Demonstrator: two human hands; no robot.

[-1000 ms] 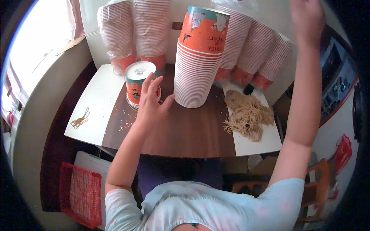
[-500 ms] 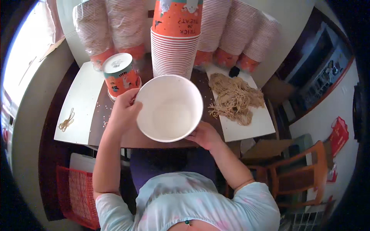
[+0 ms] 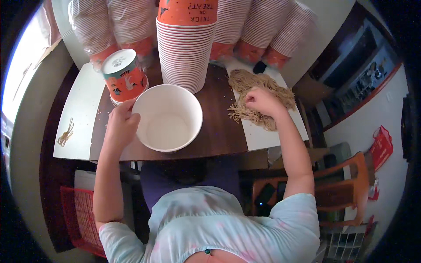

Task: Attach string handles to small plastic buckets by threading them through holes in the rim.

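Observation:
My left hand (image 3: 120, 123) grips the rim of a white paper bucket (image 3: 169, 118) that stands open and empty near the front of the dark wooden table (image 3: 219, 131). My right hand (image 3: 262, 101) is closed on a tuft of tan shredded paper from the pile (image 3: 263, 90) lying on a white sheet (image 3: 267, 136) at the right. A tall stack of orange-and-white buckets (image 3: 184, 48) rises just behind the open one. An upturned orange bucket (image 3: 124, 76) stands on a short stack beside my left hand.
Wrapped sleeves of stacked buckets (image 3: 109, 26) lean along the wall behind the table. A white sheet (image 3: 76, 122) with a few tan strands (image 3: 66, 133) lies at the left. A red basket (image 3: 81, 215) sits on the floor left; an orange chair (image 3: 346, 193) stands right.
The white bucket has been set down on the table. My right hand left it and moved right onto the shredded paper pile. My left hand stays on the rim.

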